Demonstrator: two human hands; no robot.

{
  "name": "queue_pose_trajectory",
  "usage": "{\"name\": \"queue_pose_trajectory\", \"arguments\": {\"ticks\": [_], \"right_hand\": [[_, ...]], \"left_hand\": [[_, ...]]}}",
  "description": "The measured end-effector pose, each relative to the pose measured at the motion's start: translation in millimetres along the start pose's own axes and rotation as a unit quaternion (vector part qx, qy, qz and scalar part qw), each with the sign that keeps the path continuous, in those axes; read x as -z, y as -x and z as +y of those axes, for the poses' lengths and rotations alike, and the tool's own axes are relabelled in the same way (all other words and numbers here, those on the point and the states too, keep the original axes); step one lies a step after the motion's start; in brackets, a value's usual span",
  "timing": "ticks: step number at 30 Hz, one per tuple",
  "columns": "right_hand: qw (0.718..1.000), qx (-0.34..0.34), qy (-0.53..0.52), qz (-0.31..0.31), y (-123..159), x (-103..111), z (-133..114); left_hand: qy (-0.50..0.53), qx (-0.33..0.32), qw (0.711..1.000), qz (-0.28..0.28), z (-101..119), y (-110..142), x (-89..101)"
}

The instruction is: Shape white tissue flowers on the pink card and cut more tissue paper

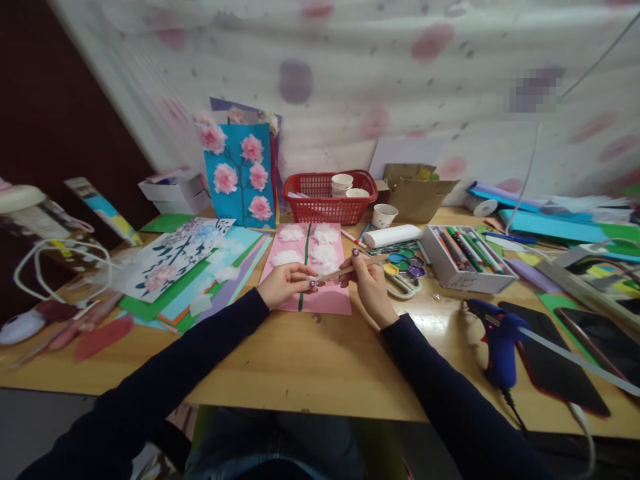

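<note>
Over the pink sheet (327, 305), my right hand (371, 287) grips a thin pale paintbrush (343, 271) between thumb and fingers. My left hand (287, 283) pinches at its whitish tip; the fingers partly hide that end. A green painted stem runs down the sheet, with several white tissue flowers (324, 235) beside it. Right of my right hand is a paint palette (403, 288) with small round colour pots (393, 269).
A red basket (327, 212) holding paper cups stands behind the sheet. Coloured papers (200, 280) and a blue card with pink flowers (233, 200) are at left. At right are a marker box (467, 283), a blue glue gun (500, 333) and a phone (550, 360).
</note>
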State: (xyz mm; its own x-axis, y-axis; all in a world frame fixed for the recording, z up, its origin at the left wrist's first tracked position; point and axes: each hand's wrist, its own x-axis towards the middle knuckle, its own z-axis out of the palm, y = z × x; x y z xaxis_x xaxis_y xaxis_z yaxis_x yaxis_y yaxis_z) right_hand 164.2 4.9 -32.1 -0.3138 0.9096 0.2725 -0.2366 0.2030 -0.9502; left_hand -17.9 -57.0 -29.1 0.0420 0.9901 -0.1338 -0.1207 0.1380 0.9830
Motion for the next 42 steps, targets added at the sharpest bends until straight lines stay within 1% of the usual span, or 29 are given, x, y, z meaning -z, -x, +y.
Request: {"name": "queue_pose_trajectory", "arguments": {"ticks": [3, 5, 8, 11, 13, 15, 17, 19, 22, 24, 28, 31, 34, 39, 42], "right_hand": [[0.998, 0.016, -0.018, 0.053, -5, 6, 2], [0.997, 0.028, 0.003, 0.073, -7, 11, 4], [0.994, 0.037, 0.077, 0.068, -9, 14, 7], [0.988, 0.043, 0.146, 0.04, -7, 13, 9], [0.98, 0.052, 0.191, 0.022, -7, 11, 10], [0.972, 0.065, 0.225, 0.009, -7, 10, 11], [0.968, 0.077, 0.239, 0.009, -7, 10, 12], [0.967, 0.083, 0.241, 0.024, -7, 11, 11], [0.964, 0.095, 0.24, 0.059, -6, 12, 11], [0.962, 0.108, 0.239, 0.069, -4, 13, 11], [0.952, 0.129, 0.273, 0.042, -3, 14, 13], [0.939, 0.13, 0.317, 0.022, -3, 13, 14], [0.93, 0.126, 0.345, 0.006, -4, 11, 14], [0.927, 0.126, 0.353, -0.016, -3, 10, 11], [0.924, 0.124, 0.362, -0.022, -3, 9, 13]], "left_hand": [[0.003, -0.014, 1.0, 0.012, -1, -2, 3.4], [0.005, -0.026, 0.999, 0.025, 0, -4, 5.8], [-0.004, -0.042, 0.998, 0.049, 5, -7, 8.5], [-0.033, -0.054, 0.996, 0.064, 12, -10, 9.1], [-0.062, -0.059, 0.995, 0.055, 15, -13, 8.3], [-0.109, -0.064, 0.991, 0.034, 16, -17, 6.7], [-0.172, -0.074, 0.982, 0.008, 14, -24, 4.3], [-0.225, -0.09, 0.97, -0.006, 10, -32, 1.5], [-0.276, -0.12, 0.954, 0.013, 1, -41, -1.6], [-0.299, -0.129, 0.945, 0.031, -4, -44, -2.4], [-0.332, -0.14, 0.932, 0.039, -10, -44, -2.5], [-0.341, -0.148, 0.928, 0.03, -11, -44, -4.1], [-0.357, -0.153, 0.921, 0.036, -10, -44, -7.3], [-0.372, -0.171, 0.911, 0.049, -9, -42, -10.3], [-0.371, -0.175, 0.911, 0.049, -9, -42, -10.4]]}}
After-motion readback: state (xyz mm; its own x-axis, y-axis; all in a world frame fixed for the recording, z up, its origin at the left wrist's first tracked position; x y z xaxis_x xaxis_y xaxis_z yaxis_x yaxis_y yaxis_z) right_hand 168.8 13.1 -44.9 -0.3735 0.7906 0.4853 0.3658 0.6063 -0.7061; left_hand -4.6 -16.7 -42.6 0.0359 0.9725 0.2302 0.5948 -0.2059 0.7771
